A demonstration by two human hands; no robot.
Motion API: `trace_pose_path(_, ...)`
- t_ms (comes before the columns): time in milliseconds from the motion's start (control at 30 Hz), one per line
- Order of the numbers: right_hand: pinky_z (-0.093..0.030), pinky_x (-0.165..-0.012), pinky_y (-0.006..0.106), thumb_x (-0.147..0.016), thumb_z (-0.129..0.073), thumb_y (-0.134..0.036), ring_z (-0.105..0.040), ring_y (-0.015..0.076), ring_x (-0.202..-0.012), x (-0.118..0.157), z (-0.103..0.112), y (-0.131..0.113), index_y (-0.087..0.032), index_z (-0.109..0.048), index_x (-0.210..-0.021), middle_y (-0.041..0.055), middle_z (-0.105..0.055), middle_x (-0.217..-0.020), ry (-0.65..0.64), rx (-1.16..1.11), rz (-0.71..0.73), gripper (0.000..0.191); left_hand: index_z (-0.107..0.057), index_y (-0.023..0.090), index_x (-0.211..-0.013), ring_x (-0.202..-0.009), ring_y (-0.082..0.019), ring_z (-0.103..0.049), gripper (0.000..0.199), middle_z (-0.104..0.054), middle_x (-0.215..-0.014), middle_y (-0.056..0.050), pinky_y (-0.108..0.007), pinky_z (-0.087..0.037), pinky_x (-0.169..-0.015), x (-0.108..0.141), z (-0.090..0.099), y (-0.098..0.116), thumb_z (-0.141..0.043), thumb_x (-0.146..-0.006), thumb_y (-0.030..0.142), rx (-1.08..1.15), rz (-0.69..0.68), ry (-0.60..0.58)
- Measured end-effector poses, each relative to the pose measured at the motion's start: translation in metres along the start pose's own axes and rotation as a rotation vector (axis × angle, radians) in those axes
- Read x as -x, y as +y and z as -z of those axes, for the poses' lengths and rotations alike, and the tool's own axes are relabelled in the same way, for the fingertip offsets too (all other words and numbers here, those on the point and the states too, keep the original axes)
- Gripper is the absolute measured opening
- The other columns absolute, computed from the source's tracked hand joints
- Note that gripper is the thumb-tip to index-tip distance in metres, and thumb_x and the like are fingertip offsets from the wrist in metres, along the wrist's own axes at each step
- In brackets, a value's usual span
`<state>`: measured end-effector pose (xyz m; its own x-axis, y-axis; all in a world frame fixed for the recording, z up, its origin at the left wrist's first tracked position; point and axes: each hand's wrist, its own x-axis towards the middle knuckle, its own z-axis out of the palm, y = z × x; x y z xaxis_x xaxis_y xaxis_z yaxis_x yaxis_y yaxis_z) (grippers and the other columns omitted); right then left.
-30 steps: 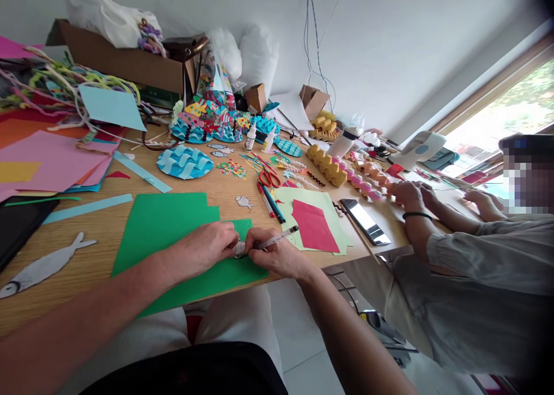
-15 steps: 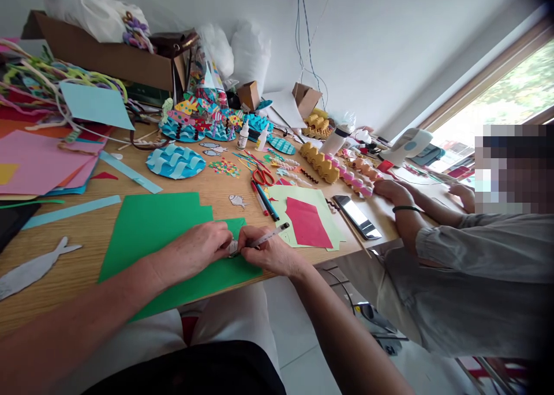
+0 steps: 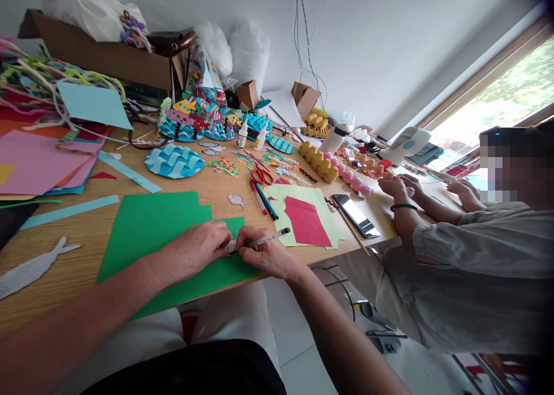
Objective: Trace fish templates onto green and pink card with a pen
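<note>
My right hand (image 3: 264,250) is closed on a white pen (image 3: 274,235), its tip down near a small white paper piece (image 3: 231,246). That piece lies over a green paper sheet (image 3: 151,227), mostly covered by my fingers. My left hand (image 3: 208,242) has its fingers pressed together at the left edge of the small piece. Just above my hands lies a small paper fish (image 3: 236,200). To the right, a red paper (image 3: 307,220) rests on a light green sheet (image 3: 333,233).
Red scissors (image 3: 262,176), markers (image 3: 269,201) and glue bottles (image 3: 242,135) stand or lie beyond my hands. A phone (image 3: 355,215) lies at the right. Another person's hands (image 3: 398,190) rest at the table's right side. A grey paper fish (image 3: 37,268) lies at left.
The other person's hands and head have shifted slightly. My hands stay in nearly the same place, with the pen tilted a little differently.
</note>
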<state>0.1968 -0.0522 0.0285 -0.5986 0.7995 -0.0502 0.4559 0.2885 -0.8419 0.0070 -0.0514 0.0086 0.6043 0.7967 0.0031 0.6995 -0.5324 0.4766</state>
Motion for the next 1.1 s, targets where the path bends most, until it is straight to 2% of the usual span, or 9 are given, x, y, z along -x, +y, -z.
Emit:
trace_pose_path(467, -0.030, -0.052, 0.020, -0.069, -0.049, -0.005, -0.040, 0.0092, -0.056, -0.0021, 0.0021, -0.0010, -0.018, -0.054, -0.071, -0.0066, -0.046, -0.059, -0.014, -0.043, 0.002, 0.013, -0.057, 0.017, -0.076, -0.080, -0.019, -0.057, 0.015, -0.058, -0.083, -0.003, -0.027, -0.041, -0.070, 0.0020, 0.0026, 0.0056, -0.049, -0.088, 0.018, -0.023, 0.025, -0.016)
trace_pose_path(1100, -0.031, -0.053, 0.020, -0.068, -0.049, -0.005, -0.041, 0.0090, -0.056, -0.0033, 0.0040, -0.0018, -0.018, -0.053, -0.068, -0.0059, -0.047, -0.061, -0.043, -0.035, 0.032, 0.013, -0.059, 0.017, -0.082, -0.082, -0.021, -0.054, 0.022, -0.055, -0.086, -0.004, -0.030, -0.040, -0.070, 0.0040, -0.0032, 0.0013, -0.042, -0.094, 0.027, 0.001, -0.018, 0.004)
